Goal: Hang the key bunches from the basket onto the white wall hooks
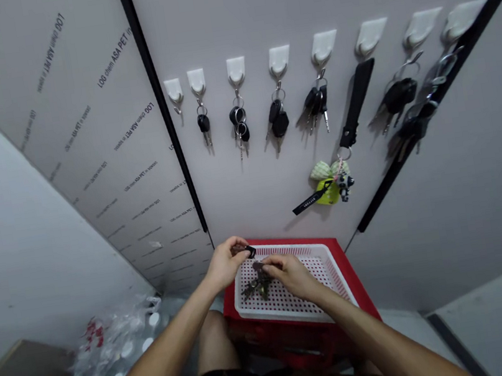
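My left hand [227,262] is closed in a pinch on a small black key fob [250,251] at the far left rim of a white perforated basket [318,259]. My right hand [291,273] is closed over a bunch of dark keys [256,286] that hangs down into the basket. The basket rests on a red stool [342,246] against the wall. Whether the fob and the bunch are joined is hidden by my fingers.
A row of white wall hooks [279,58] carries key sets; the leftmost hook [173,90] is bare. A black strap with green charms [329,189] hangs lower. Plastic-wrapped white items [115,353] lie on the floor at left. My knee [213,344] is below the stool.
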Motion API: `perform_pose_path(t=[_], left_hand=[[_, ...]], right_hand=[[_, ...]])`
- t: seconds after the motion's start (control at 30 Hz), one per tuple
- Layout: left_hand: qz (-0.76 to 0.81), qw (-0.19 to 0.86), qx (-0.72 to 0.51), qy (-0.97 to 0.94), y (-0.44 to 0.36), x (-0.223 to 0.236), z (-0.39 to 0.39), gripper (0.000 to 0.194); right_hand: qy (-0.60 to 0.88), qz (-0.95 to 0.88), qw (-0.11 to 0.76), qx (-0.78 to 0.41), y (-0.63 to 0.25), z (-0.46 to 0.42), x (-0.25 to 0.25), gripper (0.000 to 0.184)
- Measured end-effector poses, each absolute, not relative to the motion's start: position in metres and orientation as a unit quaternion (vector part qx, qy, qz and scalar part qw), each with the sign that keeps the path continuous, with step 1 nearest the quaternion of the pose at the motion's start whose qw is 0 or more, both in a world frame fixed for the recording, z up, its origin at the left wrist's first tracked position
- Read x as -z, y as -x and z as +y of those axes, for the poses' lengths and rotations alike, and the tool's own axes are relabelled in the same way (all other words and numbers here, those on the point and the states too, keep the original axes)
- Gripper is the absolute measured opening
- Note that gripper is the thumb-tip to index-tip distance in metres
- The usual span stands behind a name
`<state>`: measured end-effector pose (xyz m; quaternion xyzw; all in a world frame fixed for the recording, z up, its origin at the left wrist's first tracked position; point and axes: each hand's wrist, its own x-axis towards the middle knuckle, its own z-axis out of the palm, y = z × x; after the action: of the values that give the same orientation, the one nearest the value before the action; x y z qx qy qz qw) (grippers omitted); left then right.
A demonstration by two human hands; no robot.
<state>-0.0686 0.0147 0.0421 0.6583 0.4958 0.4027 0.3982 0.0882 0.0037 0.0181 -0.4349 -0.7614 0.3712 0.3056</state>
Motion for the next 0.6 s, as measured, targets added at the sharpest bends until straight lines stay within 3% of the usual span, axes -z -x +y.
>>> perform_pose_path(t=[0.2,0.43,0.6], left_hand=[[0.512,0.400,-0.417,-0.636,0.071,-0.052,0.017,0.011],[0.523,0.263,-0.367,-0.723,0.070,-0.071,0.011,0.016],[0.500,0.312,-0.392,-0.707,0.057,-0.086,0.009,0.015]], right_hand=[[0.451,-0.736,0.327,-0.385,-0.089,0.005,-0.033,0.018],[0.473,-0.714,0.341,-0.387,-0.089,0.012,-0.060,0.020],[0.443,-0.731,0.365,-0.369,-0.083,0.018,-0.084,0.020]])
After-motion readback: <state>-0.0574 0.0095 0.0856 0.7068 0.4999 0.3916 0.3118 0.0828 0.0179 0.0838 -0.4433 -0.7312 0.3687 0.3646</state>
